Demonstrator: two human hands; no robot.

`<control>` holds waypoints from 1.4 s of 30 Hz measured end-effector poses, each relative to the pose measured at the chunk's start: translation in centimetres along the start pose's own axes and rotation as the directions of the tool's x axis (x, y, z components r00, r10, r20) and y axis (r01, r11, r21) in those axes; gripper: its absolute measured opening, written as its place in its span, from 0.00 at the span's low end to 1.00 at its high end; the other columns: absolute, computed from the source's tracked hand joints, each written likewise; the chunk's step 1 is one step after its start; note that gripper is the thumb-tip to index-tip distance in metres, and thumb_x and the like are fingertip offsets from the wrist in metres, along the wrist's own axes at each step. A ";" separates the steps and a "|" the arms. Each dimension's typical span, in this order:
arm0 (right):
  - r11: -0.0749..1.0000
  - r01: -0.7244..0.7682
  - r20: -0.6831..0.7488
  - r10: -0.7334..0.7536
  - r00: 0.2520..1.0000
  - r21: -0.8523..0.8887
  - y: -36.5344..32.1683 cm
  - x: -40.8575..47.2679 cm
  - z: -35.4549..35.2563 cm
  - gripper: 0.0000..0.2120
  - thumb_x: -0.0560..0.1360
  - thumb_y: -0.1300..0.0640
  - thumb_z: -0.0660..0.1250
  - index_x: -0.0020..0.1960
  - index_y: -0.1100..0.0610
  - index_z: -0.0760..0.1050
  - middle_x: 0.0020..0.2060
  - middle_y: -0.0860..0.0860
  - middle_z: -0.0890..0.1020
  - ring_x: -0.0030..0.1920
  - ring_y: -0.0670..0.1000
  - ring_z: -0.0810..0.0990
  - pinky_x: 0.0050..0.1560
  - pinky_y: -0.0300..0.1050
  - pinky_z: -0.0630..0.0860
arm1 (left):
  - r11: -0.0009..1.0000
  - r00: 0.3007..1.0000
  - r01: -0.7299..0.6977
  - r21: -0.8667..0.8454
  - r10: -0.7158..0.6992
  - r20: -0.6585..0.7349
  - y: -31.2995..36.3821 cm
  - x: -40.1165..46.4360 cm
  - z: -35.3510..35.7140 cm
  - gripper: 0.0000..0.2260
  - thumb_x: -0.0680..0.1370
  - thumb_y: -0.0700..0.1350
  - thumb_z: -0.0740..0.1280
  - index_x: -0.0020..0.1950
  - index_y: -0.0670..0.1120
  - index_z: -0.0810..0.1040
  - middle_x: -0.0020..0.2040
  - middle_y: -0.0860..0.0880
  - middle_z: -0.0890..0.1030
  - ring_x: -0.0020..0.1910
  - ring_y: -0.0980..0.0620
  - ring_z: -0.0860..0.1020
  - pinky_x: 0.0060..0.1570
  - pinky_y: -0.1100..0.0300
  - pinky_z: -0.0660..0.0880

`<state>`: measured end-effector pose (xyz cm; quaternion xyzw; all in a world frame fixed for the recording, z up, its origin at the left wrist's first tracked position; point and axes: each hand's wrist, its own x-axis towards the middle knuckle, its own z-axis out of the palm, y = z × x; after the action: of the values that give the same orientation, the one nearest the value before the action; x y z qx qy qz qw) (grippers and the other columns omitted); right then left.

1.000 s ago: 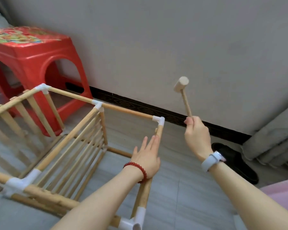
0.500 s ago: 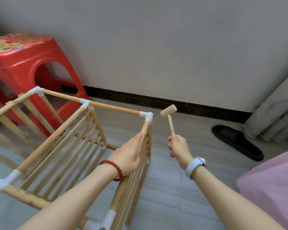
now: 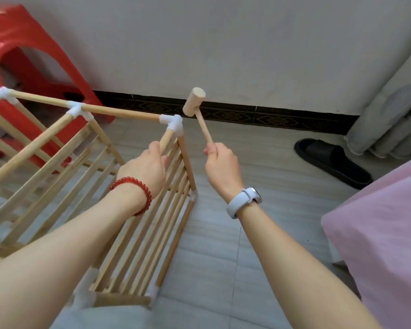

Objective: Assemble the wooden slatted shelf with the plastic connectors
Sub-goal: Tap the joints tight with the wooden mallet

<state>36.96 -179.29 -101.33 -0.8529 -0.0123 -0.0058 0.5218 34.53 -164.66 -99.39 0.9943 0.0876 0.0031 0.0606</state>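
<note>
The wooden slatted shelf stands on the floor, its rods joined by white plastic connectors. One white corner connector sits at the top right corner of the frame. My left hand grips the top rod just below that corner, fingers curled round it. My right hand grips the handle of a small wooden mallet. The mallet head hangs just right of and slightly above the corner connector, not touching it.
A red plastic stool stands behind the shelf at the left, against the grey wall. A black slipper lies on the tiled floor at the right. Pink fabric fills the right foreground, grey cloth hangs beyond it.
The mallet came down from a raised position to beside the corner connector, then rose slightly. My left hand went from lying flat against the rod to gripping it.
</note>
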 end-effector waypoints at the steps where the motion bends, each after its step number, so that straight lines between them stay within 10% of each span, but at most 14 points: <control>1: 0.996 0.051 0.009 -0.051 0.999 -0.080 -0.6 0.1 -0.8 0.15 0.83 0.52 0.49 0.51 0.57 0.73 0.35 0.49 0.73 0.39 0.54 0.72 0.36 0.45 0.63 | 1.000 1.000 0.007 0.028 -0.007 -0.006 0.2 -0.2 0.2 0.10 0.83 0.50 0.48 0.57 0.45 0.62 0.38 0.50 0.70 0.30 0.51 0.70 0.29 0.56 0.64; 6: 0.956 0.281 -0.200 -0.292 0.935 -0.083 -3.9 0.0 -3.9 0.14 0.82 0.52 0.50 0.54 0.59 0.71 0.28 0.46 0.69 0.31 0.53 0.70 0.31 0.47 0.61 | 0.996 0.998 0.064 0.061 -0.064 0.000 0.2 -0.8 0.9 0.09 0.83 0.50 0.48 0.56 0.47 0.62 0.42 0.50 0.71 0.31 0.51 0.71 0.31 0.55 0.66; 10: 0.912 0.180 0.222 -0.101 0.970 -0.369 -1.6 -1.7 -2.4 0.14 0.83 0.51 0.47 0.53 0.58 0.67 0.37 0.51 0.75 0.42 0.59 0.77 0.35 0.47 0.64 | 0.995 0.997 0.074 0.073 -0.076 0.017 0.9 -0.6 0.6 0.08 0.83 0.49 0.47 0.56 0.47 0.61 0.46 0.49 0.72 0.33 0.49 0.72 0.35 0.54 0.68; 15: 0.938 0.214 -0.067 -0.240 0.968 -0.272 -3.8 0.4 -5.0 0.14 0.83 0.51 0.49 0.54 0.59 0.68 0.38 0.54 0.75 0.40 0.60 0.73 0.38 0.49 0.65 | 0.996 0.996 0.087 0.025 -0.088 0.033 0.7 -0.5 0.2 0.09 0.83 0.49 0.47 0.58 0.47 0.61 0.46 0.50 0.71 0.31 0.52 0.70 0.33 0.54 0.66; 19: 0.849 0.159 0.245 -0.036 0.969 -0.504 -3.3 -0.1 -4.0 0.14 0.83 0.50 0.47 0.52 0.57 0.67 0.49 0.57 0.79 0.45 0.59 0.75 0.42 0.48 0.66 | 0.996 0.996 0.083 0.016 -0.084 0.043 0.8 -0.8 -0.1 0.09 0.83 0.48 0.47 0.58 0.46 0.61 0.45 0.50 0.70 0.30 0.52 0.69 0.31 0.55 0.65; 24: 0.931 0.179 -0.080 -0.214 0.974 -0.319 -5.6 1.1 -6.0 0.15 0.82 0.50 0.49 0.54 0.60 0.68 0.45 0.59 0.79 0.47 0.63 0.76 0.42 0.51 0.66 | 0.998 0.997 0.064 -0.018 -0.063 0.053 0.7 -0.6 -0.2 0.08 0.83 0.48 0.48 0.58 0.47 0.61 0.45 0.50 0.70 0.31 0.53 0.69 0.32 0.56 0.67; 27: 0.901 0.091 0.177 -0.015 0.984 -0.425 -2.7 -0.8 -4.1 0.15 0.83 0.50 0.47 0.53 0.58 0.67 0.46 0.58 0.78 0.46 0.61 0.76 0.41 0.48 0.66 | 0.999 0.998 0.047 0.010 -0.047 0.045 0.5 -0.8 0.1 0.09 0.83 0.48 0.48 0.59 0.47 0.61 0.45 0.50 0.69 0.35 0.51 0.71 0.35 0.54 0.70; 32: 0.964 0.137 -0.112 -0.167 0.980 -0.230 -3.0 0.5 -4.9 0.10 0.82 0.52 0.49 0.48 0.56 0.65 0.31 0.48 0.71 0.36 0.56 0.69 0.37 0.46 0.60 | 1.000 1.000 0.013 0.002 -0.013 0.026 0.5 -0.3 0.2 0.08 0.83 0.48 0.47 0.57 0.47 0.60 0.45 0.51 0.68 0.38 0.50 0.71 0.36 0.54 0.69; 35: 0.923 0.061 0.164 0.002 0.987 -0.379 -3.4 0.1 -3.5 0.14 0.83 0.49 0.46 0.53 0.57 0.66 0.42 0.53 0.76 0.42 0.58 0.72 0.40 0.47 0.64 | 1.000 0.999 0.023 0.001 -0.023 0.039 0.5 -0.6 0.2 0.07 0.83 0.48 0.48 0.57 0.47 0.60 0.45 0.51 0.68 0.37 0.51 0.71 0.36 0.54 0.69; 40: 0.936 0.161 0.024 -0.162 0.986 -0.313 -5.0 1.3 -4.7 0.12 0.82 0.50 0.48 0.49 0.56 0.64 0.37 0.51 0.73 0.39 0.57 0.69 0.38 0.48 0.62 | 1.000 1.000 -0.002 -0.024 0.002 0.021 0.4 -0.2 0.1 0.06 0.83 0.48 0.48 0.56 0.48 0.60 0.44 0.52 0.68 0.35 0.52 0.70 0.34 0.55 0.68; 42: 0.901 0.129 0.184 -0.055 0.981 -0.415 -4.4 0.7 -3.9 0.12 0.83 0.49 0.47 0.50 0.55 0.64 0.40 0.52 0.75 0.41 0.57 0.70 0.40 0.48 0.63 | 1.000 1.000 -0.001 -0.023 0.002 0.027 0.3 -0.5 0.2 0.07 0.83 0.48 0.48 0.56 0.47 0.60 0.44 0.52 0.68 0.36 0.51 0.70 0.35 0.55 0.68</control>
<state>37.54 -180.79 -95.62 -0.9419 -0.0948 0.0385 0.3198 34.09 -165.07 -99.54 0.9936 0.0859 -0.0091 0.0734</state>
